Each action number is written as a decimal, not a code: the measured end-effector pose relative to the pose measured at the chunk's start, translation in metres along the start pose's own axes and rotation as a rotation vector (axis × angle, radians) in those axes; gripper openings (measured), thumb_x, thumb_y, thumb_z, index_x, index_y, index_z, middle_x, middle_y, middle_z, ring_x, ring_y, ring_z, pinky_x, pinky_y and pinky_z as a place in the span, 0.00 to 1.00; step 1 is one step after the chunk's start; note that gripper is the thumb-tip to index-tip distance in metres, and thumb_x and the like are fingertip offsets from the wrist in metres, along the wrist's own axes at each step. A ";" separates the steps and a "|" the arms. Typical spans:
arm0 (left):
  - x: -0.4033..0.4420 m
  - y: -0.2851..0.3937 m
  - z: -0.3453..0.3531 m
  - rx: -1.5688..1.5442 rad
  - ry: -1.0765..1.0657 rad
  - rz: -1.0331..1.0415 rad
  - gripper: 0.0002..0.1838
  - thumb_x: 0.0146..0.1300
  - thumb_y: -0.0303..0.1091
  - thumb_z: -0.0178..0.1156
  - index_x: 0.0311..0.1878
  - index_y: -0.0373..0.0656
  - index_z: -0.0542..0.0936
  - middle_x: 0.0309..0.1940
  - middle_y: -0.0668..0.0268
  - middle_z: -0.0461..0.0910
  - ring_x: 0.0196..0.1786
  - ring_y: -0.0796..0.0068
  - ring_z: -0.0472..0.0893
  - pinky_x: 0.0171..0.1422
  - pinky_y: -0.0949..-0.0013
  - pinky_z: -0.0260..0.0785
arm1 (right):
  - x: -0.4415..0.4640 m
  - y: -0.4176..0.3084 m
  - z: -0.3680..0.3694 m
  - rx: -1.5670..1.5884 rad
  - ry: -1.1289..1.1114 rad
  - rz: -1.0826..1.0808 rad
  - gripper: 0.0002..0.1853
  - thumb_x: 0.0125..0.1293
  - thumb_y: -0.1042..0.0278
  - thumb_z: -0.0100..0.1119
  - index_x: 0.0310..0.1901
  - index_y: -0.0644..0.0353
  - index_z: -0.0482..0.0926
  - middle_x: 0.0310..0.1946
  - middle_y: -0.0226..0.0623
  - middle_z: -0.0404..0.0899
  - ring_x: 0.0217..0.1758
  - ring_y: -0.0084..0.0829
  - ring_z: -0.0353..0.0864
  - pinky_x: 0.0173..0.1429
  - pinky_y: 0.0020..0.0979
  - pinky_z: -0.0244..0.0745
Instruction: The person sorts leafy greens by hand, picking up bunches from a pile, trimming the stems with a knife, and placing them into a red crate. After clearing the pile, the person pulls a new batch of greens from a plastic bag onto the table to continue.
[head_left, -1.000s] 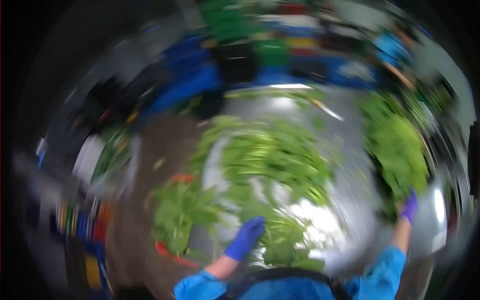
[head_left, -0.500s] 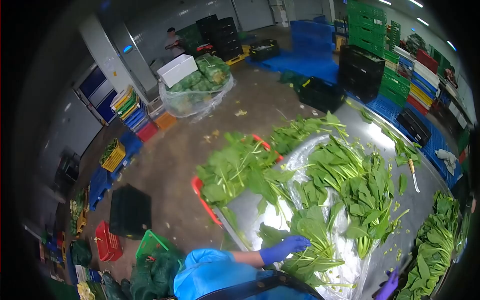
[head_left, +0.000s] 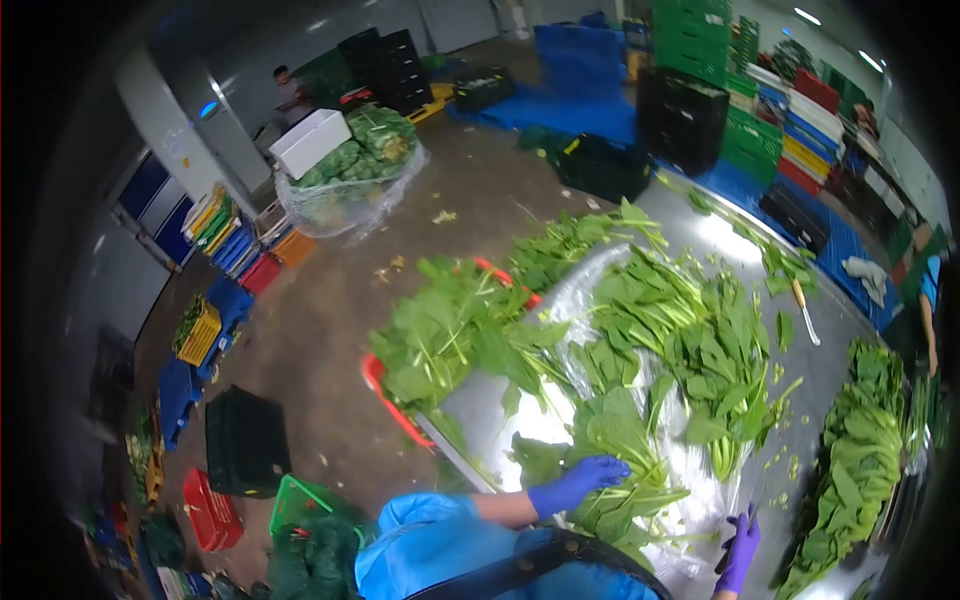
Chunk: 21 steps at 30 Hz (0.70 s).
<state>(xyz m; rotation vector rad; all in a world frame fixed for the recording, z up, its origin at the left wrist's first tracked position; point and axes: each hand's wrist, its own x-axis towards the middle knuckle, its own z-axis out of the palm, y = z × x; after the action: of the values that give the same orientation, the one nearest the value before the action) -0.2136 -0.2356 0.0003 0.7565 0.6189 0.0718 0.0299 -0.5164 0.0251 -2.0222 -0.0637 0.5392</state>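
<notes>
My left hand, in a purple glove, rests with its fingers over a bunch of leafy greens near the table's front edge. My right hand, also gloved in purple, is at the lower right beside clear plastic film; a thin dark thing shows at its fingers, too small to name. More greens lie on the film. A long heap of greens runs along the right side. A knife with a light handle lies on the metal table.
A red crate heaped with greens stands at the table's left edge. Green crates, a black crate and wrapped cabbages stand behind. People are at the back left and right edge.
The view has swung toward the left of the room, then slightly back right. My right hand has come from the right heap toward the film. My left hand stays by the front bunch.
</notes>
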 end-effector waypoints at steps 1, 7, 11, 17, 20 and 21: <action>-0.002 0.005 0.001 -0.004 -0.011 0.020 0.16 0.66 0.35 0.53 0.53 0.37 0.73 0.49 0.64 0.77 0.54 0.75 0.74 0.61 0.71 0.65 | -0.006 -0.004 0.004 0.027 -0.044 -0.001 0.25 0.65 0.63 0.51 0.64 0.56 0.65 0.31 0.36 0.79 0.12 0.16 0.60 0.15 0.19 0.57; -0.008 0.006 0.004 0.045 -0.030 0.033 0.16 0.67 0.35 0.51 0.54 0.36 0.72 0.49 0.62 0.76 0.55 0.73 0.75 0.62 0.70 0.65 | -0.028 0.002 0.029 0.060 -0.135 0.026 0.27 0.64 0.62 0.52 0.64 0.57 0.64 0.31 0.37 0.80 0.12 0.16 0.62 0.16 0.19 0.59; 0.004 0.001 0.001 0.219 -0.068 0.058 0.17 0.65 0.34 0.54 0.53 0.35 0.72 0.50 0.61 0.76 0.55 0.73 0.74 0.61 0.70 0.64 | -0.045 0.006 0.045 0.095 -0.124 0.038 0.27 0.63 0.61 0.53 0.64 0.58 0.65 0.29 0.38 0.80 0.11 0.18 0.62 0.15 0.20 0.59; 0.032 0.012 0.002 1.331 0.077 0.763 0.44 0.53 0.48 0.63 0.69 0.44 0.55 0.68 0.48 0.53 0.70 0.53 0.56 0.72 0.56 0.48 | -0.047 0.020 0.069 0.067 -0.123 -0.006 0.25 0.62 0.62 0.55 0.62 0.54 0.69 0.30 0.31 0.78 0.15 0.18 0.63 0.18 0.21 0.62; 0.047 0.002 -0.004 1.731 -0.019 0.730 0.45 0.50 0.52 0.63 0.70 0.48 0.55 0.70 0.48 0.46 0.71 0.47 0.49 0.72 0.46 0.42 | -0.067 -0.009 0.074 0.099 -0.168 -0.038 0.27 0.62 0.58 0.55 0.62 0.55 0.68 0.32 0.30 0.79 0.28 0.18 0.73 0.24 0.22 0.67; 0.043 -0.005 -0.006 1.831 -0.041 0.720 0.45 0.50 0.52 0.63 0.69 0.49 0.57 0.70 0.48 0.47 0.71 0.46 0.49 0.71 0.44 0.42 | -0.074 -0.025 0.074 0.081 -0.178 0.000 0.28 0.62 0.57 0.56 0.63 0.55 0.67 0.31 0.30 0.79 0.27 0.18 0.72 0.24 0.21 0.66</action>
<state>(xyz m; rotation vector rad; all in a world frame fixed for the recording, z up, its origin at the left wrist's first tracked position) -0.1823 -0.2237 -0.0272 2.7260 0.1821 0.1434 -0.0619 -0.4633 0.0423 -1.8915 -0.1473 0.7104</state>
